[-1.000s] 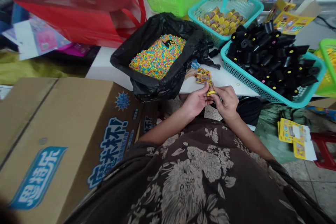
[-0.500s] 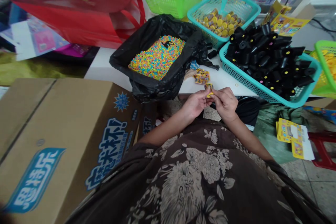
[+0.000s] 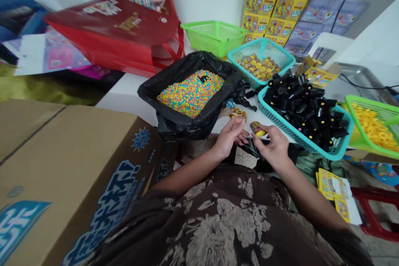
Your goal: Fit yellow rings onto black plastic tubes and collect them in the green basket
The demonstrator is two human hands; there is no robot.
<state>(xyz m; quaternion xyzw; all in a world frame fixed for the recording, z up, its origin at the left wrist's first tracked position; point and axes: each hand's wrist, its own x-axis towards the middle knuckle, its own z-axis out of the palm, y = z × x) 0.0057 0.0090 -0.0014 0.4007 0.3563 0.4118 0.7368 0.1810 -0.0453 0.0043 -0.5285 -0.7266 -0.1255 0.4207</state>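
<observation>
A small yellow-capped container [image 3: 257, 129] with a patterned label sits between the thumb and fingers of my right hand [image 3: 274, 145], tilted over the table edge. My left hand [image 3: 230, 136] is just left of it, apart from the container; its fingers are bent, and whether they hold anything is hard to make out. Yellow printed packets [image 3: 238, 114] lie on the white table [image 3: 124, 95] just beyond my left hand. A black bag-lined tray of colored beads [image 3: 191, 93] stands to the left. To the right is a teal basket [image 3: 307, 143] piled with black pieces.
A second teal basket [image 3: 232, 55] holds yellow-capped containers. Behind are a green basket [image 3: 215, 37], a red bag [image 3: 109, 37] and stacked yellow boxes [image 3: 262, 2]. Another green basket [image 3: 370, 143] with yellow rings is at right. A large carton [image 3: 68, 149] fills the left.
The view has tilted up, showing more of the wall and boxes. My hands have moved apart, and the container is now in my right hand alone.
</observation>
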